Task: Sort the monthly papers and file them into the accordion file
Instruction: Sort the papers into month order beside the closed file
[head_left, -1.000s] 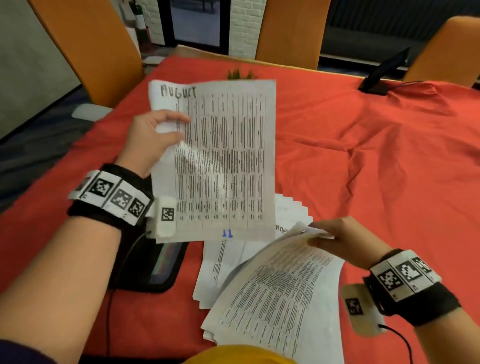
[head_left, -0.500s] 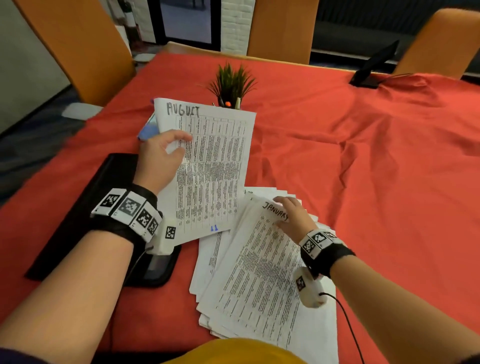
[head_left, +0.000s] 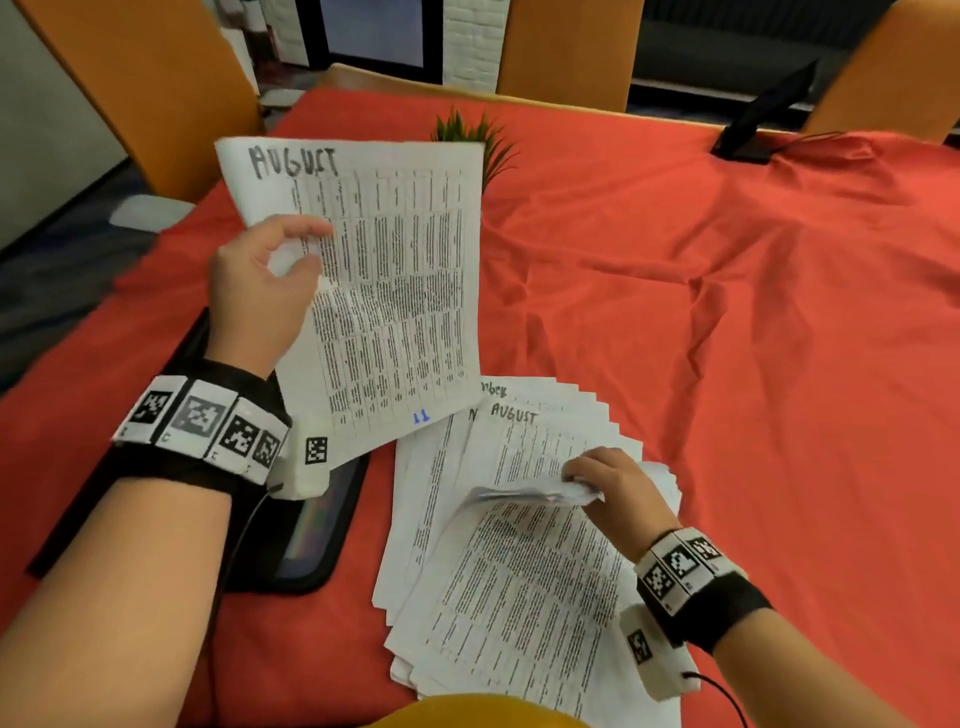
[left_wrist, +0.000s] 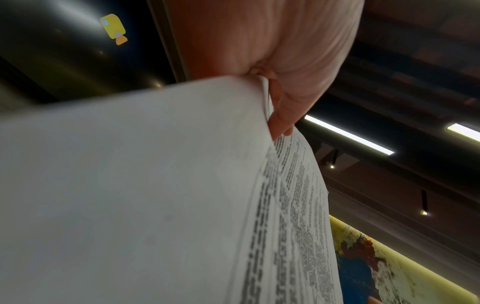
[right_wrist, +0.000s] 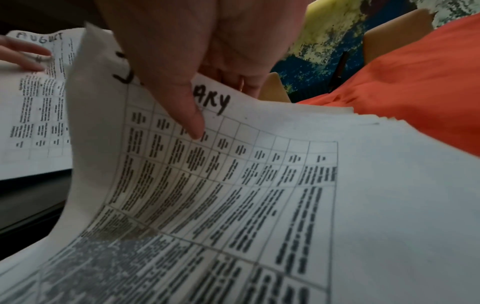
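The red cloth (head_left: 727, 338) covers the table, and the fanned stack (head_left: 519, 597) of papers serves here as the landmark. The black file (head_left: 322, 525) lies flat just left of the stack, partly under the left forearm. Above and left of the stack the left hand (head_left: 260, 291) holds up the August sheet (head_left: 395, 280); its thumb and fingers are curled onto the sheet's left edge. On the stack itself the right hand (head_left: 613, 483) pinches the top edge of the January sheet (right_wrist: 233, 185) and peels it toward the person, baring a second sheet headed AUGUST (head_left: 514, 415) beneath.

The step in hand looks like sorting — gathering the August papers before any filing; the file seems closed, though this is hard to tell. Next the right hand would need to put the January sheet aside and draw out the bared August page to join the one held up, taking only one sheet from the fan.

Only the right wrist view shows the lifted sheet's heading — partly hidden by the thumb (right_wrist: 182, 107), it ends in "ARY". The left wrist view shows a fingertip (left_wrist: 283, 115) at the paper's edge and what may be more than one sheet in that grip. Only the head view shows the file and a small plant (head_left: 467, 135) beyond the stack.
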